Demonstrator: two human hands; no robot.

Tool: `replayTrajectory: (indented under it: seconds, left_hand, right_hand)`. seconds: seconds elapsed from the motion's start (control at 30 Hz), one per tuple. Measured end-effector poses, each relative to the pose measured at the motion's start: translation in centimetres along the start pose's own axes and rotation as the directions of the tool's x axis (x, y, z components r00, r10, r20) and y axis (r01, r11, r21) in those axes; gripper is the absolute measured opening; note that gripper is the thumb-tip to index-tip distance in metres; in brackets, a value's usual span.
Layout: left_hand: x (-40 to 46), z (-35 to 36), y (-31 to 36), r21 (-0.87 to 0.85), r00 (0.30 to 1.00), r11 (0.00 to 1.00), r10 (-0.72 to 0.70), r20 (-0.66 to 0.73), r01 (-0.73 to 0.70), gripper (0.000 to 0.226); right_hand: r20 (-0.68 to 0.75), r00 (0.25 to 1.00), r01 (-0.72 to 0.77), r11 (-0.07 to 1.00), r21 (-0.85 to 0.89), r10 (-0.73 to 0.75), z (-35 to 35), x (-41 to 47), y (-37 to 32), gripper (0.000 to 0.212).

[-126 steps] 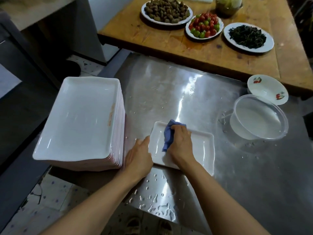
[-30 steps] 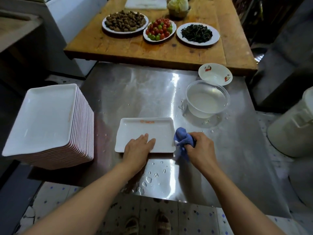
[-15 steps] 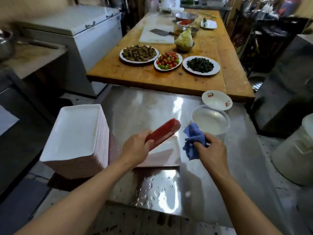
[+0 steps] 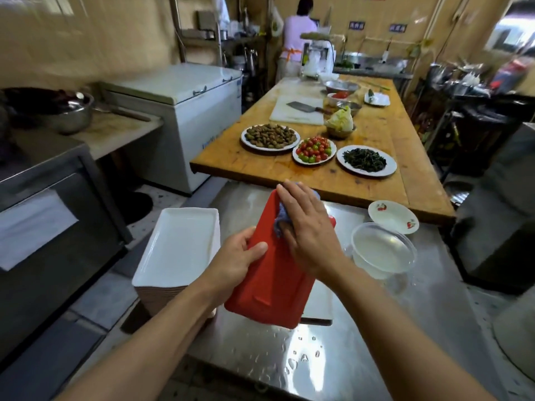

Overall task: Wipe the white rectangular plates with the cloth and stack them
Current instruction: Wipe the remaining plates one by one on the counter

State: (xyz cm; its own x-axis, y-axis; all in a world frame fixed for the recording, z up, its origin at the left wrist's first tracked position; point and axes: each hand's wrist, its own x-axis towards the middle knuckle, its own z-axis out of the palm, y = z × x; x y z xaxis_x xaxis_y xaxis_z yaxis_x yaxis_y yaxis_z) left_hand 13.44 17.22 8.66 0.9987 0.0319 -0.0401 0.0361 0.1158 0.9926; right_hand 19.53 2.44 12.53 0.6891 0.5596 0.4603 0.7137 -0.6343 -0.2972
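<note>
I hold one rectangular plate (image 4: 269,287) tilted up above the steel table, its red underside facing me. My left hand (image 4: 234,261) grips its left edge, thumb on the red back. My right hand (image 4: 307,233) presses the blue cloth (image 4: 279,219) against the upper part of that red back; most of the cloth is hidden under my palm. A tall stack of white rectangular plates (image 4: 179,247) stands on the table's left end, just left of my left hand.
A clear plastic tub of water (image 4: 382,250) and a small patterned bowl (image 4: 393,217) sit at the right on the wet steel table (image 4: 362,342). Behind lies a wooden table (image 4: 373,180) with three plates of food. A person stands far back.
The plate has been lifted off the table and turned red side toward me. My right hand brought the cloth from beside the plate onto its back. The view has tipped upward.
</note>
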Motion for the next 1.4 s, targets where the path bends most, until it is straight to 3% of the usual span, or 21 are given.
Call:
replayTrajectory:
  seconds: [0.2,0.33,0.5,0.67,0.77,0.87,0.93,1.0,1.1,1.2,1.27,1.33,1.4]
  left_hand:
    - [-1.3,-0.4,0.9,-0.129,1.0,0.992,0.005,-0.026,-0.009,0.026]
    - [-1.4,-0.3,1.2,-0.147,0.999,0.989,0.012,-0.033,-0.016,0.024]
    - [-0.3,1.1,1.3,-0.304,0.993,0.952,0.005,-0.114,-0.04,0.022]
    - [1.4,1.9,1.9,-0.38,0.974,0.916,0.041,-0.221,-0.125,0.021]
    - [1.9,2.5,1.5,-0.4,0.971,0.905,0.051,-0.233,-0.144,0.02]
    - [2.1,3.5,0.7,-0.451,0.971,0.883,0.024,-0.237,-0.132,0.017]
    - [2.0,3.7,0.3,-0.456,0.981,0.886,-0.008,-0.194,-0.083,0.02]
    - [1.8,3.2,0.1,-0.341,0.994,0.94,-0.05,-0.093,0.016,0.024]
    - [1.8,1.7,0.9,0.073,0.995,0.996,-0.053,-0.084,0.059,0.048]
    - [2.5,0.5,3.6,0.472,0.972,0.879,0.165,-0.168,-0.067,0.089]
    - [3.4,0.4,5.6,0.673,0.955,0.721,0.287,-0.073,-0.165,0.092]
    - [4.5,0.7,7.6,0.686,0.971,0.697,0.23,0.063,-0.209,0.084]
    - [5.2,0.9,8.8,0.57,0.973,0.798,0.085,0.213,-0.195,0.064]
  right_hand:
    - [0.027,0.999,-0.035,0.999,-0.027,0.036,-0.1,0.1,1.3,0.056]
    - [0.041,0.982,-0.191,0.973,0.131,0.187,-0.8,-1.3,2.9,0.054]
    - [0.006,0.917,-0.374,0.856,0.356,0.398,-0.3,-1.8,1.8,0.058]
    - [0.033,0.854,-0.492,0.784,0.379,0.52,1.3,-5.2,-0.1,0.063]
    - [0.099,0.782,-0.586,0.672,0.454,0.615,0.9,-6.5,-0.2,0.063]
    - [0.187,0.71,-0.624,0.482,0.615,0.68,-0.8,-6.0,1.0,0.035]
    - [0.233,0.699,-0.635,0.437,0.637,0.676,-1.6,-5.8,1.5,0.015]
    - [0.216,0.707,-0.624,0.451,0.638,0.674,-2.0,-5.8,1.9,0.012]
    - [0.151,0.746,-0.6,0.556,0.575,0.649,-2.9,-6.1,2.8,0.022]
    - [0.136,0.798,-0.568,0.658,0.494,0.587,-4.0,-6.4,3.9,0.024]
    - [0.182,0.833,-0.537,0.686,0.491,0.523,-4.7,-6.5,4.2,0.028]
    - [0.224,0.864,-0.499,0.701,0.51,0.452,-5.4,-6.6,4.5,0.034]
    - [0.239,0.879,-0.474,0.715,0.514,0.412,-6.1,-6.6,4.7,0.039]
